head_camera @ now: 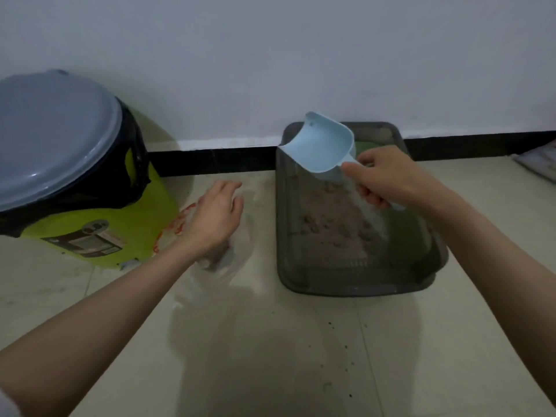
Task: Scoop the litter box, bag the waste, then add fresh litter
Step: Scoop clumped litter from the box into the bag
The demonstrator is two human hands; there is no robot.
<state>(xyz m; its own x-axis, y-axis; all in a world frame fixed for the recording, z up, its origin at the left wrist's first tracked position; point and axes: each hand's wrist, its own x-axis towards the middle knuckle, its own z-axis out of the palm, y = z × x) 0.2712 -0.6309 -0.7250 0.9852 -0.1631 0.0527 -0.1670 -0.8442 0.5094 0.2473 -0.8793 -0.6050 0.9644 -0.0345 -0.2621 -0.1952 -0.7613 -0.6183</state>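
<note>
A dark grey litter box (358, 288) stands on the floor against the wall, with brownish clumped litter (334, 218) spread over its bottom. My right hand (388, 176) grips the handle of a pale blue scoop (322, 145) and holds it tilted above the box's far left part; the scoop looks empty. My left hand (215, 216) rests on a clear plastic bag (231, 260) with red print that lies flat on the floor left of the box. Its fingers look relaxed and bent over the plastic.
A lime-green bin (99, 236) with a grey lid (51, 133) and a black liner stands at the left by the wall. Dark litter grains (346, 347) speckle the tiles in front of the box. A flat grey object (538, 161) lies at the far right.
</note>
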